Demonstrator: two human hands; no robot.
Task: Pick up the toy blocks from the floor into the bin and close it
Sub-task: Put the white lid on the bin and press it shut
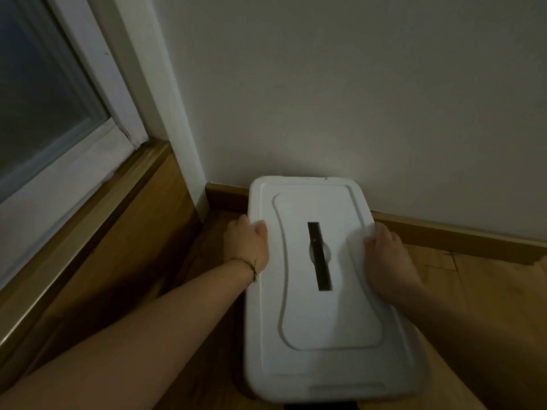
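Note:
A white plastic lid (319, 315) with a dark slot in its middle covers the bin, which stands on the wooden floor against the wall. The bin's body is hidden under the lid. My left hand (245, 247) grips the lid's left edge, thumb on top and fingers curled over the side. My right hand (384, 258) grips the lid's right edge the same way. No toy blocks are in view.
A white wall and wooden baseboard (444, 232) run behind the bin. A glass door with a white frame (97, 161) and a wooden sill lies to the left. Wooden floor (488, 291) stretches to the right.

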